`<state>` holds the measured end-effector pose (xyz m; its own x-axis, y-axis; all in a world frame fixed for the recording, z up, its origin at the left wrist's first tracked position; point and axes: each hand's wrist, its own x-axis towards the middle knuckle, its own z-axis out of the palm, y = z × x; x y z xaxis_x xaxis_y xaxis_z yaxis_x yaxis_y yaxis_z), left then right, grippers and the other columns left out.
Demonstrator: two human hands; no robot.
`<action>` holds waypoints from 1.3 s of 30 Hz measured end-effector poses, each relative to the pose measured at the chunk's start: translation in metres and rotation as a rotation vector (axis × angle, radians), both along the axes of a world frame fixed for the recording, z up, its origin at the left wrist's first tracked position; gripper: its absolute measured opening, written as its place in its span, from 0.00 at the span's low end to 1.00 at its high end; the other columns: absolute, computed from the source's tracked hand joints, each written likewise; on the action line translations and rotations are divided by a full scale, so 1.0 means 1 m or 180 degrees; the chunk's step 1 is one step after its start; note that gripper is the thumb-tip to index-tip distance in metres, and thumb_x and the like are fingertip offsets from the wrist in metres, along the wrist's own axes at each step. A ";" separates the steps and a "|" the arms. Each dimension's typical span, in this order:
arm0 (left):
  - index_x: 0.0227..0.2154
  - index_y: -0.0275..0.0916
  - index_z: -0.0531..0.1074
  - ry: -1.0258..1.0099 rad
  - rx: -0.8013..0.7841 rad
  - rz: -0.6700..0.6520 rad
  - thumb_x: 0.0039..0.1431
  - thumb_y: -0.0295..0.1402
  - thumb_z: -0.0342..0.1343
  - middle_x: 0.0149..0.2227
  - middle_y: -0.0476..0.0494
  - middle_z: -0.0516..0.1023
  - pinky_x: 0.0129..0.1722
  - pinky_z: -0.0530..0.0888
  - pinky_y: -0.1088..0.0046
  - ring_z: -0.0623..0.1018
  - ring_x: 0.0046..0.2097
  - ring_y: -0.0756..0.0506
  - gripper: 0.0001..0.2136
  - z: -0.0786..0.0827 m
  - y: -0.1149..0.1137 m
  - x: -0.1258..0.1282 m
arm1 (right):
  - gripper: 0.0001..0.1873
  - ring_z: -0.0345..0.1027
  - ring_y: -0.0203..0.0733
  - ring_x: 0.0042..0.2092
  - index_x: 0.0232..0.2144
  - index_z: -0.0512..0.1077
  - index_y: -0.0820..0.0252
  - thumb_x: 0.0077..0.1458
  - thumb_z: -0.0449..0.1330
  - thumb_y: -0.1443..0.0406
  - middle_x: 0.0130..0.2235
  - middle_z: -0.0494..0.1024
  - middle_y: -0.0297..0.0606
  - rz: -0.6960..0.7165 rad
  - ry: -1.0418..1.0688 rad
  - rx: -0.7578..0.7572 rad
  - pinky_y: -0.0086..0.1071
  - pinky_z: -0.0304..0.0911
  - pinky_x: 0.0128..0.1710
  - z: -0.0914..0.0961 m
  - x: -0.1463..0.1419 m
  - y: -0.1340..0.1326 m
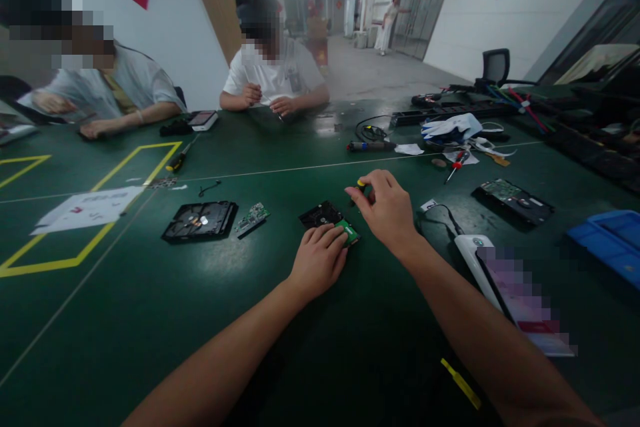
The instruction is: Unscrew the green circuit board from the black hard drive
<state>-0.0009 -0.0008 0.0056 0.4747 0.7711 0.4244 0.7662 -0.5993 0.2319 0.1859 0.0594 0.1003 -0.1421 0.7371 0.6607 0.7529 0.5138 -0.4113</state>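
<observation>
The dark drive (320,214), with its green board (352,233), lies on the tabletop (235,320) under the left hand's (320,260) fingers, draped close together, though whether they clamp it I cannot tell; it looks light and stiff, its board probably fragile, so the outer edges seem the safest hold; just right of them, the right hand's (389,210) fingers pinch a yellow-topped tool (361,184); left of the left fingers lies a loose circuit board (253,219).
</observation>
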 end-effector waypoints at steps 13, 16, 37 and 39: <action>0.59 0.43 0.73 0.0022 0.0025 0.0019 0.72 0.36 0.51 0.61 0.41 0.77 0.61 0.68 0.49 0.72 0.62 0.36 0.17 -0.001 0.000 0.001 | 0.11 0.72 0.48 0.46 0.49 0.72 0.55 0.67 0.55 0.66 0.49 0.75 0.45 0.0490 0.0132 -0.0121 0.44 0.69 0.48 0.006 -0.001 -0.004; 0.59 0.43 0.73 0.0018 0.0015 0.0023 0.71 0.36 0.51 0.60 0.41 0.77 0.61 0.69 0.49 0.72 0.62 0.36 0.17 -0.002 0.000 0.001 | 0.11 0.72 0.44 0.39 0.50 0.72 0.55 0.67 0.57 0.61 0.50 0.74 0.45 0.0504 0.0155 -0.0208 0.42 0.69 0.45 0.005 -0.001 -0.005; 0.59 0.44 0.72 0.0015 -0.0008 0.0005 0.72 0.36 0.50 0.60 0.42 0.77 0.61 0.69 0.49 0.72 0.62 0.36 0.17 -0.001 0.000 0.001 | 0.14 0.72 0.32 0.26 0.48 0.73 0.52 0.65 0.60 0.53 0.50 0.78 0.39 0.1309 0.1737 -0.1604 0.28 0.62 0.21 -0.001 0.000 0.007; 0.59 0.44 0.72 0.0017 -0.0003 -0.0002 0.71 0.36 0.50 0.60 0.42 0.77 0.61 0.69 0.49 0.72 0.63 0.36 0.17 -0.001 0.000 0.001 | 0.15 0.74 0.32 0.27 0.51 0.72 0.52 0.66 0.58 0.54 0.53 0.77 0.40 0.1552 0.1979 -0.1863 0.27 0.61 0.19 -0.001 0.000 0.007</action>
